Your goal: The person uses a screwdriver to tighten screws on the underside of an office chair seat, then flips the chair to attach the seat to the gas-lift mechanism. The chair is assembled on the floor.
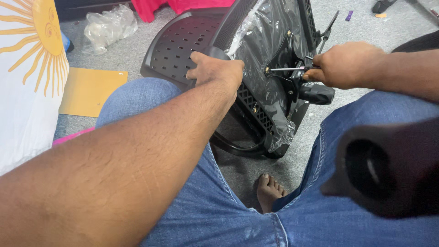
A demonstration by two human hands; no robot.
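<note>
Black chair back (274,59) centre frame: our left hand (215,71) grips its edge, right hand (343,64) fist-tight on screwdriver (288,69), driving a bolt; next needs steady pressure, imo.

Head view, looking down past both knees in blue jeans (206,201). Left hand (215,71) grips the edge of a black perforated chair seat (178,45), which lies tilted on the grey carpet floor (302,151). Right hand (345,64) is closed around a thin metal tool (286,69), its shaft horizontal w/ tip at a brass-coloured bolt (267,70) on the black mechanism plate (283,50). Clear plastic wrap (270,27) partly covers the chair underside. One bare foot (270,190) shows btwn the legs. Blurred black cylindrical part (384,167) in near foreground, right. Yellow cardboard sheet (89,91) and crumpled plastic bag (109,25) lie at left.
</note>
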